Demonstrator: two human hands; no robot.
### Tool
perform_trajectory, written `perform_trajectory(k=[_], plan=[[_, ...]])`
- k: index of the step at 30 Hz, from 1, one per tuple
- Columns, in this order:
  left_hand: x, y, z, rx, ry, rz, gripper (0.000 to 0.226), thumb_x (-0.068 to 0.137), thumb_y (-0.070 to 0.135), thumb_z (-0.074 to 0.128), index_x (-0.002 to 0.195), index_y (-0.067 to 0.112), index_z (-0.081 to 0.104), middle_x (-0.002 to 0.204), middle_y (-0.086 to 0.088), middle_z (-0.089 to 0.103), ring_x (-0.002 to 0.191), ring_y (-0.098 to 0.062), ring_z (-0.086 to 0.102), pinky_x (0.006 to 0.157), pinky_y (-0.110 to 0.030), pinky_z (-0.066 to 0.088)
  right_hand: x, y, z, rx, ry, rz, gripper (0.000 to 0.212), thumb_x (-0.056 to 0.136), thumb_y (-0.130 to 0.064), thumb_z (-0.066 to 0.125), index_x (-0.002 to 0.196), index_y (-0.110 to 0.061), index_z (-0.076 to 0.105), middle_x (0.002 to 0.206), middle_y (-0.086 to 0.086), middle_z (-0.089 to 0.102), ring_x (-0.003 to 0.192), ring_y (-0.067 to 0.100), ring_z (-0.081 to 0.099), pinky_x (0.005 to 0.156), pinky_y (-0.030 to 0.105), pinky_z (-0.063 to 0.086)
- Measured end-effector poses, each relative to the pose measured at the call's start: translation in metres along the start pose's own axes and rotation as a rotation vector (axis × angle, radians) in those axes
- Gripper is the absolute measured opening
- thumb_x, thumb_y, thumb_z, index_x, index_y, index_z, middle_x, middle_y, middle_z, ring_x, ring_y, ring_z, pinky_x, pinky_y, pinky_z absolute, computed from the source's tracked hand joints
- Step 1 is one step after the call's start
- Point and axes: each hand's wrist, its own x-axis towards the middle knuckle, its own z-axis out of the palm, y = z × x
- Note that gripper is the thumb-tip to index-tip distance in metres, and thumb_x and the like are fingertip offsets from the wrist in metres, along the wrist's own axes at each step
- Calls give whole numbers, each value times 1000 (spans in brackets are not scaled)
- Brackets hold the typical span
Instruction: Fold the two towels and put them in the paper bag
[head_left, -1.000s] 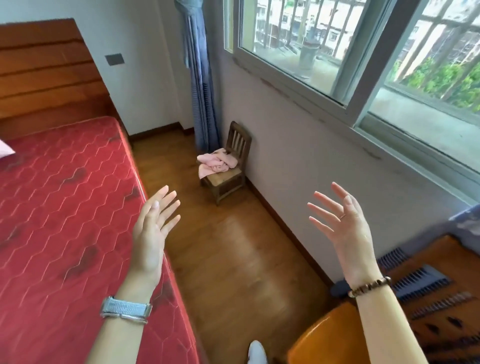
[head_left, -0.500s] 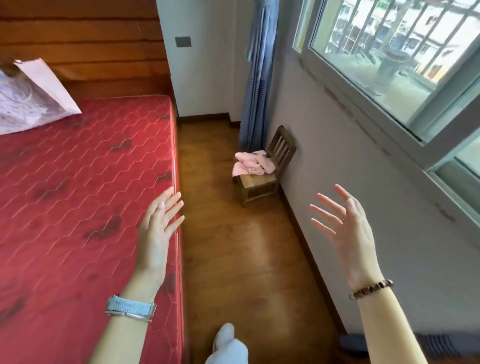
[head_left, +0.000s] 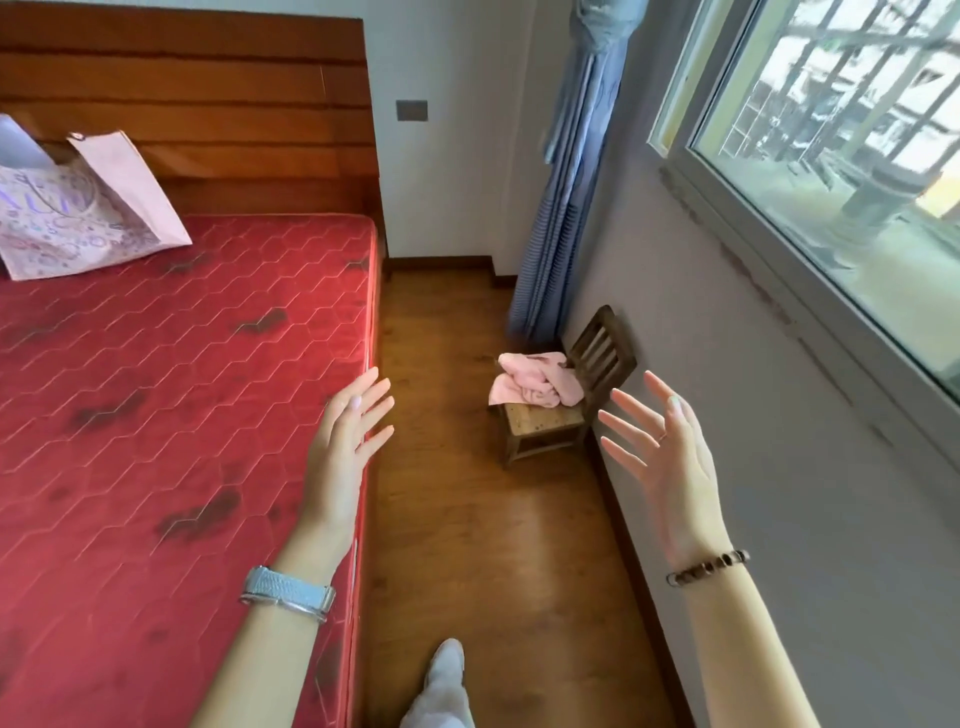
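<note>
Your left grip and right grip are both released, fingers spread. Ahead, between them, crumpled pink cloth towels lie on a small wooden chair.

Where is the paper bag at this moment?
In the head view, the paper bag sits at the far left on the red mattress, just before the wooden headboard.

Home bedroom: bed; curtain
</note>
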Motion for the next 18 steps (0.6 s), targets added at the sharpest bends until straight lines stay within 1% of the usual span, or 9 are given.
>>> perform_trajectory(k=[2, 3, 5, 6, 8, 13, 18], plan=[[31, 4, 7, -1, -12, 2, 44, 95, 41, 41, 134, 28, 56, 138, 1, 61, 126, -13, 59, 109, -44, 46, 27, -3, 9, 10, -2, -1, 75, 72, -77, 58, 134, -35, 51, 130, 0, 64, 117, 22, 63, 104, 54, 45], [47, 5, 11, -4, -18, 4, 43, 95, 41, 41, 133, 29, 57, 138, 1, 62, 126, -13, 60, 109, -44, 46, 41, -4, 13, 16, -5, -4, 66, 79, -72, 54, 134, -35, 52, 129, 0, 65, 118, 22, 63, 105, 54, 44], [74, 9, 18, -7, -27, 10, 42, 95, 40, 42, 132, 30, 57, 138, 0, 61, 126, -14, 60, 108, -45, 46, 66, -5, 19, 29, 1, -3, 43, 96, -55, 43, 133, -34, 52, 128, 0, 66, 118, 22, 63, 106, 55, 43], [88, 9, 22, -6, -34, 15, 42, 95, 40, 41, 132, 30, 57, 138, 0, 61, 126, -14, 60, 108, -45, 46, 80, -5, 21, 39, 9, 1, 37, 101, -47, 39, 133, -34, 52, 127, 0, 66, 117, 22, 63, 106, 56, 42], [108, 10, 28, -3, -44, 17, 42, 95, 41, 40, 133, 30, 56, 139, 0, 61, 127, -14, 59, 109, -44, 46, 99, -7, 26, 41, 13, 8, 33, 102, -41, 36, 130, -35, 53, 126, -1, 67, 117, 22, 64, 106, 56, 42], [155, 3, 44, -2, -46, 7, 41, 96, 42, 40, 132, 34, 56, 140, 1, 60, 127, -12, 59, 110, -46, 44, 148, -6, 34, 8, 32, 26, 34, 97, -46, 38, 127, -40, 54, 124, -6, 68, 115, 19, 65, 106, 53, 44], [207, -7, 64, 13, -37, -17, 39, 97, 43, 39, 131, 36, 55, 141, 1, 59, 128, -12, 58, 110, -46, 44, 204, 2, 32, -31, 48, 34, 31, 101, -44, 35, 127, -41, 52, 130, -4, 64, 114, 16, 65, 105, 50, 46]])
